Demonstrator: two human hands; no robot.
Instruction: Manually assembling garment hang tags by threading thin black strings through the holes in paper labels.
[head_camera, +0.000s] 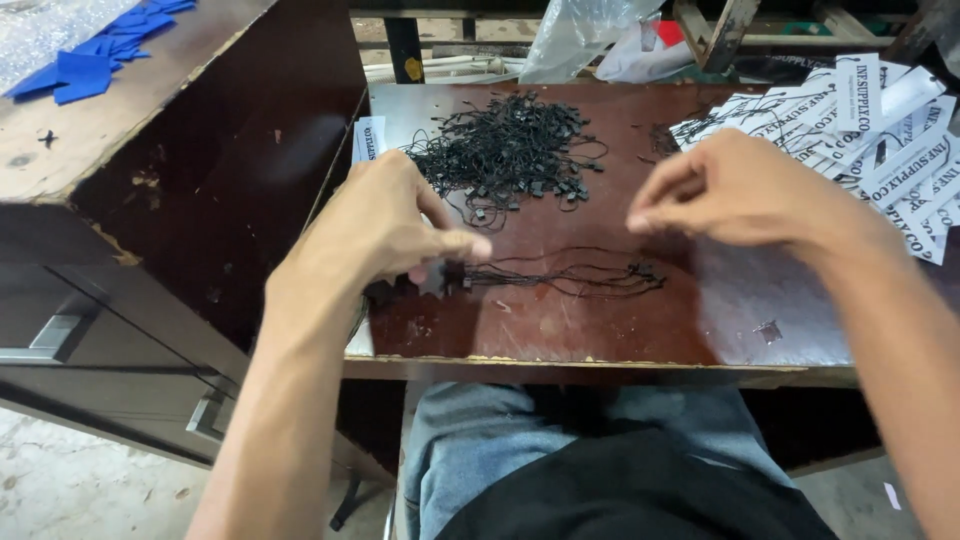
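Observation:
My left hand (385, 220) pinches the left end of a small bunch of black string loops (560, 277) that lies stretched across the dark brown table (620, 330). My right hand (730, 190) hovers over the bunch's right end, thumb and forefinger pressed together; whether a string sits between them cannot be told. Behind both hands lies a loose pile of black string fasteners (510, 150).
A heap of white printed paper tags (880, 130) covers the table's right side. One more white tag (368, 138) lies at the back left. A tall wooden cabinet (150, 200) with blue pieces (95, 60) on top stands to the left. Clear plastic bags (580, 35) sit behind.

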